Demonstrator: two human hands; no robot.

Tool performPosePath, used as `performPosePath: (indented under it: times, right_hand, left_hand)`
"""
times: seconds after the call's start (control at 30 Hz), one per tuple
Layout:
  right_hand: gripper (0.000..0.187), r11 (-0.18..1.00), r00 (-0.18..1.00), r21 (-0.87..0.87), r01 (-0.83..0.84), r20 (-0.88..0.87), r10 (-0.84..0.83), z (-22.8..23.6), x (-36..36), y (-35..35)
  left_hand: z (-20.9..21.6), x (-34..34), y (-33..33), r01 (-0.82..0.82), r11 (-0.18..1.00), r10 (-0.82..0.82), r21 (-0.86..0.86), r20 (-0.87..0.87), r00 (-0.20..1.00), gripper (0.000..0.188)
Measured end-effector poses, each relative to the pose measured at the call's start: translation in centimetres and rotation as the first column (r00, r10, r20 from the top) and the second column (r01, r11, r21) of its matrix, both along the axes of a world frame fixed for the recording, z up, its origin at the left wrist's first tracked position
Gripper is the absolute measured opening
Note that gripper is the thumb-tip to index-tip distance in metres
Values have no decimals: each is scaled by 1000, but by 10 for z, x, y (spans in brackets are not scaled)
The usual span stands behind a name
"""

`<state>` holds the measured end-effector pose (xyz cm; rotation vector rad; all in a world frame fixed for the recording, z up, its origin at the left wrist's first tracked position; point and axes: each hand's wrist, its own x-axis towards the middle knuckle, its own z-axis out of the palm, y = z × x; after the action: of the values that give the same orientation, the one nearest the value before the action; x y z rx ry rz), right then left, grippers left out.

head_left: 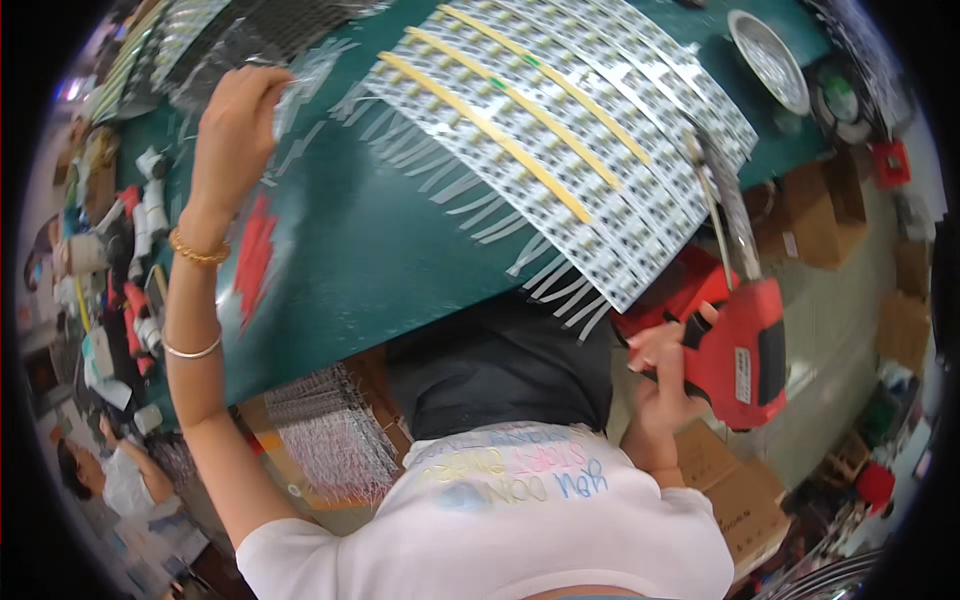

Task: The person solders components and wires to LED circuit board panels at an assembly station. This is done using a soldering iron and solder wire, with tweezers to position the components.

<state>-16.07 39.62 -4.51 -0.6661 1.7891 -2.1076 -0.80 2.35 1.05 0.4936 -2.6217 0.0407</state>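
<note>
My right hand (662,368) is wrapped round the handle of a red and black power tool (752,345). Its long silver barrel points away over the right edge of a panel of small white circuit boards (520,125). Yellow tape strips (500,140) run across the panel, and thin white strips (470,188) stick out from its near left side. At the far left of the table, my left hand (240,110) has its fingers curled beside blurred clear plastic strips (300,95); what it pinches is unclear. Red strips (256,255) lie below it.
The green table (350,250) carries a metal bowl (768,62) at the far right. Cardboard boxes (815,215) stand on the floor to the right. A box of thin wires (335,435) sits under the near edge. Another person (115,475) is at the lower left.
</note>
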Motion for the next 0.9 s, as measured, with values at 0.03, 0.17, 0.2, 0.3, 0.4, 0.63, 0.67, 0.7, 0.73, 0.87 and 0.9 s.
performPosePath:
  times: [0.03,0.17,0.2,0.3,0.4,0.63,0.67,0.7,0.73,0.87,0.9]
  right_hand:
    - [44,998,997,19,67,40,-67,-1,2,1]
    - [43,991,992,-40,127,10,-127,-4,0,4]
    - [45,995,997,-59,78,-15,-79,-5,-3,5]
    - [47,997,999,-70,30,-34,-32,-4,-5,1]
    - [46,997,999,-62,35,-31,-37,-2,-4,-2]
    - [47,996,990,-84,-35,-142,23,-2,-17,0]
    - [47,995,988,-85,-44,-151,31,2,-21,-1]
    - [41,999,959,26,27,-283,-19,9,-25,-3]
    - [35,986,907,124,115,-417,-54,14,-29,-5]
    - [27,966,822,223,133,-569,18,34,-51,2]
    - [25,961,789,239,138,-614,39,41,-54,1]
  left_hand:
    - [8,-7,7,5,1000,-5,6,-2,1000,11]
    - [29,-17,23,109,986,-132,126,195,972,8]
    - [26,-16,27,111,983,-148,147,267,952,8]
    - [10,-16,36,85,985,-131,152,327,936,8]
    - [2,-16,32,82,985,-129,151,332,934,8]
    - [-2,-2,27,-42,996,5,83,409,913,8]
    - [0,0,27,-50,996,18,72,388,922,8]
    - [3,1,28,-60,996,28,71,379,925,8]
    - [6,1,29,-74,989,35,131,276,960,7]
    - [22,-8,46,-178,661,170,729,86,982,11]
    - [20,-8,47,-165,660,170,733,68,983,11]
